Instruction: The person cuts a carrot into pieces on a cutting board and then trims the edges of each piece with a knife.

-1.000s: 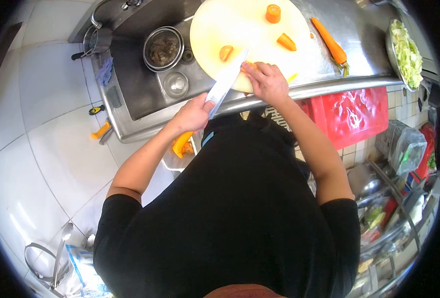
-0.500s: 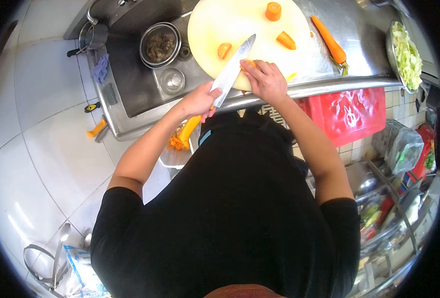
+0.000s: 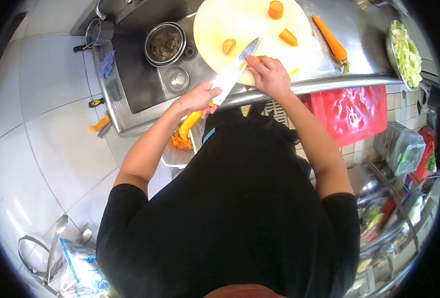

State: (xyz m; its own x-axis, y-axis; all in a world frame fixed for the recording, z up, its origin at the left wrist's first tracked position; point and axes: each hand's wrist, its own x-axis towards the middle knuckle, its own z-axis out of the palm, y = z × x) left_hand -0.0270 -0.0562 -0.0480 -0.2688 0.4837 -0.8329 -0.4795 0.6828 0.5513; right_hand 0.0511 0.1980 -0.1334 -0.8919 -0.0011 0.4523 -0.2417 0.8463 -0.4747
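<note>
My left hand [image 3: 198,98] is closed around the yellow-handled knife [image 3: 234,70], its blade angled up and right over the round pale cutting board [image 3: 211,27]. With bent fingers, my right hand [image 3: 271,79] pinches a small carrot piece [image 3: 255,59] beside the blade near the board's lower edge. Other parts of carrot lie on the board: a half-round chunk [image 3: 229,46], a wedge [image 3: 288,37] and a thick stub [image 3: 276,10]. A whole carrot [image 3: 330,40] rests on the steel counter to the right.
Left of the board, the sink [image 3: 135,89] holds a metal bowl [image 3: 165,44] and a clear glass bowl [image 3: 176,79]. Chopped cabbage [image 3: 406,54] fills a bowl at far right. Below the counter are a red tub [image 3: 349,111] and a container of orange peelings [image 3: 180,158].
The whole view has shifted slightly. The blade and my right hand have moved a little up and right with it; both grips look the same.
</note>
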